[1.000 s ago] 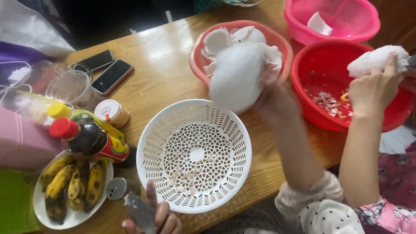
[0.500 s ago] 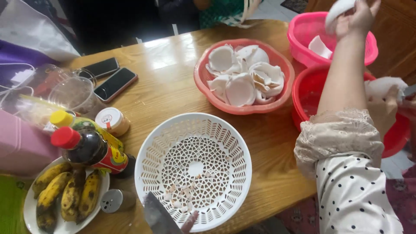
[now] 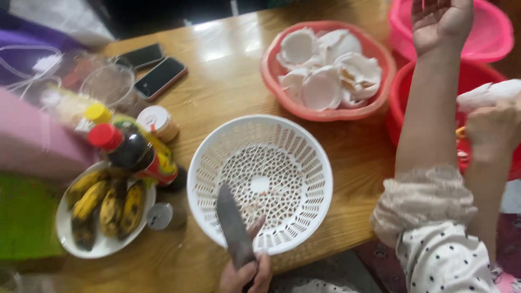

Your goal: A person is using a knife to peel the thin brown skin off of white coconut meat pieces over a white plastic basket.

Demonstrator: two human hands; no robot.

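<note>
One hand, taken as the right hand [image 3: 245,274], is seen at the bottom edge of the view, closed around the handle of a knife [image 3: 232,222]. One finger is stretched up beside the blade. The left hand is not in view. The blade is pointed away from the person and lies over the near rim of a white perforated plastic basket [image 3: 304,157], which stands on the wooden tabletop [image 3: 228,92] just beyond the hand.

Beyond the basket, a salmon-pink bowl [image 3: 271,81] is filled with white curved shell-like pieces [image 3: 325,76]. A red basin [image 3: 404,103] is set to its right and a pink basin [image 3: 496,32] behind that.

Two arms of another person, in a dotted sleeve with a ruffled cuff [image 3: 423,201], are noted at the right. One hand [image 3: 439,21] is raised with loose fingers over the pink basin; the other hand [image 3: 494,130] is closed on a white piece [image 3: 488,95] above the red basin.

Left of the basket, a dark sauce bottle with a red cap [image 3: 127,149], a yellow-capped bottle [image 3: 97,114] and a small jar [image 3: 157,122] are grouped. A white plate [image 3: 68,233] of blackened bananas [image 3: 103,203] lies near them. Two phones [image 3: 160,76] lie further back.
</note>
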